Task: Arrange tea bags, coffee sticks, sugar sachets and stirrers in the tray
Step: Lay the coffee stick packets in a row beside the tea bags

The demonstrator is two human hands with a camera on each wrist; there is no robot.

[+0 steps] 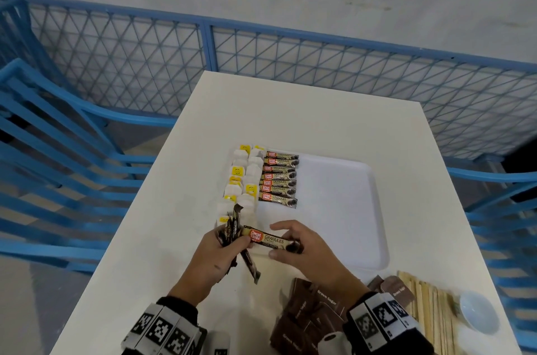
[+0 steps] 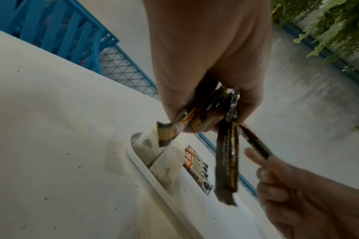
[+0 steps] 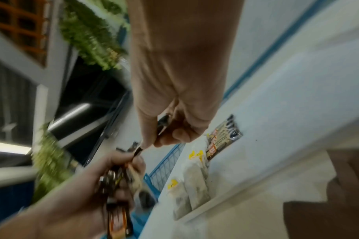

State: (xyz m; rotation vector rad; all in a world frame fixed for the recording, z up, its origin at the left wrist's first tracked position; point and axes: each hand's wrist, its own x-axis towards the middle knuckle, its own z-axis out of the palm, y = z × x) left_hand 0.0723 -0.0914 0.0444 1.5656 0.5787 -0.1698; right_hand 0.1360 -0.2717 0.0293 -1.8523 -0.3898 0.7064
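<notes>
**Right hand draws one coffee stick from the left hand's bundle**

Right hand pinches a single coffee stick between thumb and fingertips, label up, held level above the near edge of the tray. The stick's other end is at the left hand; whether it has come free of that grip cannot be told.

Left hand is curled round a bundle of more sticks, ends fanning out above and below the fist. Left wrist view shows several hanging loose; the count is unclear.

Done so far, by the look of it:
- Tea bags laid in two columns along the tray's left side, yellow tags showing.
- Row of sticks stacked just right of the tea bags, seven or so, all facing the same way. The row stops about halfway down the tray.

Left to do, as I judge it:
- Held stick and the bundle go below the row, where there is room.
- Sugar sachets, brown, lie in a heap on the table near the right wrist, outside the tray.
- Stirrers, wooden, lie on the table at the near right, beside a small white bowl, also outside the tray.

Right half of the tray is bare. Roughly half done: one kind placed, one partway, two not started.
</notes>
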